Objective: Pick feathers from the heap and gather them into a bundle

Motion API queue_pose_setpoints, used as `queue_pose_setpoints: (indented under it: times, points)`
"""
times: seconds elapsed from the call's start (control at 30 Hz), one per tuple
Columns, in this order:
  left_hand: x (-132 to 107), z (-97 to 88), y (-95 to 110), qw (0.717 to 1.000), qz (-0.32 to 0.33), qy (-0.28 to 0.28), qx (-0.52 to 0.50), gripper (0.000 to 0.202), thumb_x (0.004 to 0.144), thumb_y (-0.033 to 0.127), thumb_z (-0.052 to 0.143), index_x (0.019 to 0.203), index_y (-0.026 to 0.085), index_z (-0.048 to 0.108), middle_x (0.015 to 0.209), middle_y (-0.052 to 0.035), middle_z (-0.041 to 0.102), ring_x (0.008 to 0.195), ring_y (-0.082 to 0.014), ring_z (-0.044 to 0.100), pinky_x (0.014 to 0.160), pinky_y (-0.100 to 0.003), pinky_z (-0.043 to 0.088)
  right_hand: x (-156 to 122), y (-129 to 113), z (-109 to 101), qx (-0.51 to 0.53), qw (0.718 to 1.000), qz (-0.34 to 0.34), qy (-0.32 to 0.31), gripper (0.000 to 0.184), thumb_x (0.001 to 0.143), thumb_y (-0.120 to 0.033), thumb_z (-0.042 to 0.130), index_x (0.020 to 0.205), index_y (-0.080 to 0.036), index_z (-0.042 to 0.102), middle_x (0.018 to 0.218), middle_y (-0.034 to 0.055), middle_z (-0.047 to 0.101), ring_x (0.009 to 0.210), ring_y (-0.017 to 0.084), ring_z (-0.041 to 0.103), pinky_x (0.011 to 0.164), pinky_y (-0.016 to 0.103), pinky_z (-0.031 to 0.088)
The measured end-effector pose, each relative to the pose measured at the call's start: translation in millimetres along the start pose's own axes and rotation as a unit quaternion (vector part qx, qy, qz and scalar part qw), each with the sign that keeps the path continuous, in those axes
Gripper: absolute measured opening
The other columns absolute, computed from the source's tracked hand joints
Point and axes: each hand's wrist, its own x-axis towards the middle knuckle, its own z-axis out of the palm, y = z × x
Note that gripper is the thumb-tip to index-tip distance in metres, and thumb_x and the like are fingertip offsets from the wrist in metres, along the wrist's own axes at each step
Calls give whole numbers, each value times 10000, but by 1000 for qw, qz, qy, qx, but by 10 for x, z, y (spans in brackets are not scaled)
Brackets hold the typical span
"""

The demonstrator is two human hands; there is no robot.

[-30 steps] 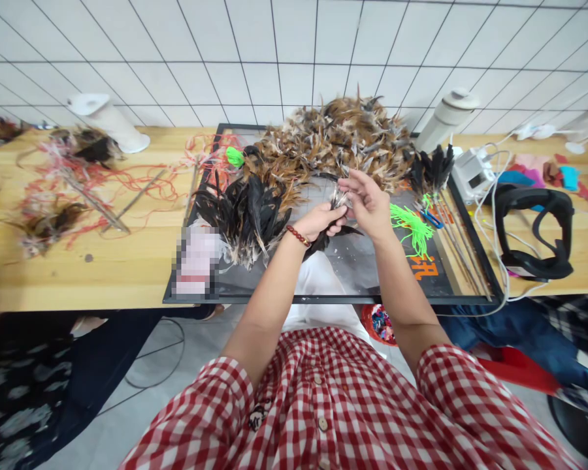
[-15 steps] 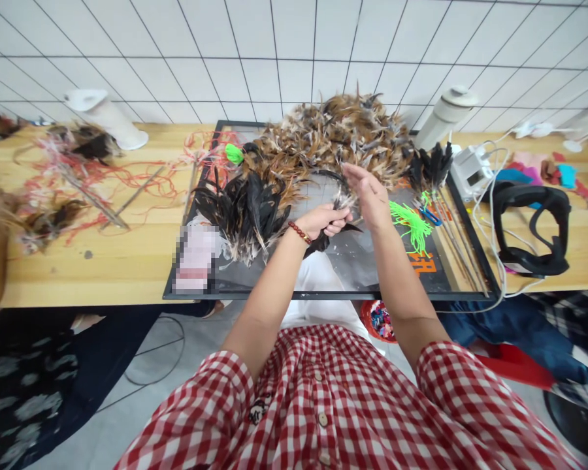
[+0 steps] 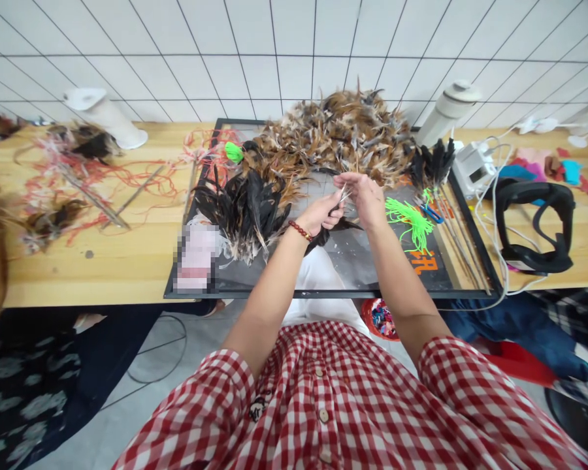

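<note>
My left hand [image 3: 323, 214], with a red bead bracelet on the wrist, is closed on a small bunch of dark feathers [image 3: 329, 233] that hangs below the fist. My right hand [image 3: 365, 194] meets it from the right and pinches the pale quill ends [image 3: 343, 194] sticking up from the bunch. Both hands hover over a black-framed tray [image 3: 323, 295]. Behind them lies a big heap of brown feathers [image 3: 345, 134]. A pile of black feathers [image 3: 245, 209] lies left of my left hand.
Neon green cords [image 3: 410, 223], blue scissors [image 3: 431, 214] and thin rods [image 3: 458, 238] lie on the tray's right. A black headset [image 3: 534, 219], a white box [image 3: 473, 168] and two white cylinders [image 3: 105, 117] stand on the wooden table. Red string [image 3: 108, 179] lies left. Another person's dark clothing [image 3: 24, 385] is at lower left.
My right hand reached back to the brown heap, then returned to the bunch in my left hand. The left hand rose slightly.
</note>
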Motion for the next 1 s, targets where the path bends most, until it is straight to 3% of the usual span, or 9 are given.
queue_pose_setpoints:
  times: [0.17,0.3,0.47,0.67,0.77,0.87,1.0]
  points:
    - [18,13,-24,1000,6,10,10,420,1010,520,582,785,172,515,545,91,375,369,-16,273,375,-106,181,-47,-25,-38,-64,995,-31,-71,769,939,-844,409,1319,-257,728,1365,94,742,1315,272,674,1167,495,523]
    - [6,21,-16,1000,12,14,8,425,1038,505,529,771,179,480,536,97,357,362,-16,251,373,-107,172,-34,6,-112,-33,993,-66,-89,847,954,-851,331,1505,-266,597,1552,104,611,1440,255,588,1243,491,442]
    - [-17,13,-11,999,33,-8,26,367,998,454,633,810,195,454,553,108,377,359,-10,251,378,-100,147,-55,-35,-170,-106,985,-59,-124,730,999,-759,405,1443,-243,668,1468,101,681,1442,255,587,1290,500,376]
    - [-33,20,-6,999,19,-21,33,370,1008,463,611,801,176,503,560,96,398,362,-7,264,372,-101,165,-36,-54,-144,-60,990,-68,-105,856,937,-866,347,1496,-274,613,1571,92,594,1415,251,606,1229,480,461]
    - [-36,30,-11,999,9,-37,32,381,991,485,632,804,172,522,572,82,426,375,-19,327,374,-113,217,-63,-130,-142,-80,989,-46,-119,805,946,-847,371,1462,-293,645,1511,76,651,1136,229,741,1057,446,595]
    - [-34,38,-21,999,8,-42,29,371,1005,467,610,801,170,527,561,83,419,377,-33,349,375,-128,245,-100,-215,-147,-93,987,-26,-129,781,952,-840,367,1389,-291,709,1419,70,716,918,200,755,891,410,647]
    - [-10,44,-46,998,28,-55,30,396,1033,450,554,763,163,522,552,46,489,463,-83,522,473,-172,440,-94,-206,-159,-75,988,-19,-133,786,921,-862,413,1332,-280,743,1503,75,655,1227,272,707,968,455,634]
